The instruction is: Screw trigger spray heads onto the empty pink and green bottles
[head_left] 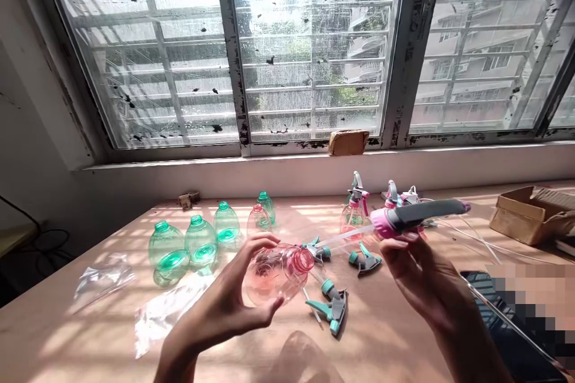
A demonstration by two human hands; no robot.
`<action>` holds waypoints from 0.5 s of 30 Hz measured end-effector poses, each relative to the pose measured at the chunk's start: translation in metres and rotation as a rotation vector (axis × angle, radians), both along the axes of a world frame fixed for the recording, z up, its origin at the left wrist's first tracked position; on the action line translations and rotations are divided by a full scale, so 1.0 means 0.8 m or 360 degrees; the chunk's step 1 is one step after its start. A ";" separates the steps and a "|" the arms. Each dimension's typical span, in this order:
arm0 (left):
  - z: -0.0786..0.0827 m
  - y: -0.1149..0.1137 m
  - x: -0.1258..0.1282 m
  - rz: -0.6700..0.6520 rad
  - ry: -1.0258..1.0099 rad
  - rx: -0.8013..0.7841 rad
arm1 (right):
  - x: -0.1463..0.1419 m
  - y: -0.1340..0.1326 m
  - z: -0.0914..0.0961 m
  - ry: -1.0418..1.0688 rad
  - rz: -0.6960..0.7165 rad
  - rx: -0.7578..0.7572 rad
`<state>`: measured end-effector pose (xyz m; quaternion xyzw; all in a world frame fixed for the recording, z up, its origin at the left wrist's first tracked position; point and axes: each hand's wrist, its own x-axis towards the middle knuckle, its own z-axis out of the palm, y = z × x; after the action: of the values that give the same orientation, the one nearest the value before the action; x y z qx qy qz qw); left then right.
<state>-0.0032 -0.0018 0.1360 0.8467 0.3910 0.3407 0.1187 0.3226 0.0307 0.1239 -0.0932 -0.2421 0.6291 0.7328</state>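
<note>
Over worktop, left hand is cupping open red bottle, right hand pinching unfitted pink-grey spray head; sprayer-topped bottle standing behind; open green bottles, loose teal spray heads seemingly waiting.

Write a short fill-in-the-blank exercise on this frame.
The left hand holds a translucent pink plastic bottle; the ____ hand holds a pink-and-grey plastic spray head.
On the pale brown table lie ____ loose grey-and-teal plastic spray heads.
Crumpled clear plastic lies to the ____ of the left hand.

Missing words: right; three; left.
</note>
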 end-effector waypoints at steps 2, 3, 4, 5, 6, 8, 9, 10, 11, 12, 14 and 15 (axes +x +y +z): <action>-0.003 0.003 0.011 -0.0029 0.0025 -0.0035 | -0.002 -0.006 -0.002 0.0029 0.0047 -0.0006; -0.004 0.004 0.015 -0.0036 0.0038 -0.0062 | -0.004 -0.007 -0.004 -0.0010 0.0043 0.0015; -0.005 0.006 0.018 -0.0041 0.0045 -0.0087 | -0.006 -0.008 -0.008 -0.0069 0.0029 0.0043; -0.006 0.007 0.021 -0.0045 0.0047 -0.0115 | -0.007 -0.007 -0.012 -0.0133 0.0014 0.0074; -0.006 0.008 0.022 -0.0049 0.0042 -0.0131 | -0.008 -0.006 -0.016 -0.0191 -0.0005 0.0099; -0.008 0.009 0.021 -0.0057 0.0031 -0.0136 | -0.007 -0.003 -0.023 -0.0264 -0.0053 0.0113; -0.009 0.009 0.020 -0.0058 0.0030 -0.0137 | -0.003 -0.002 -0.025 -0.0280 -0.0081 0.0099; -0.009 0.010 0.019 -0.0055 0.0033 -0.0142 | 0.001 -0.001 -0.027 -0.0287 -0.0112 0.0078; -0.009 0.011 0.017 -0.0043 0.0039 -0.0152 | 0.007 -0.001 -0.029 -0.0294 -0.0140 0.0055; -0.009 0.012 0.016 -0.0024 0.0046 -0.0165 | 0.014 -0.001 -0.030 -0.0295 -0.0171 0.0038; -0.009 0.016 0.014 0.0030 0.0057 -0.0201 | 0.027 -0.003 -0.032 -0.0322 -0.0218 0.0038; -0.009 0.018 0.013 0.0057 0.0059 -0.0216 | 0.032 -0.004 -0.033 -0.0376 -0.0235 0.0048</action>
<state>0.0073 0.0125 0.1291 0.8358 0.4304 0.2998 0.1625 0.3480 0.0279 0.0975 -0.1732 -0.3285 0.5544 0.7448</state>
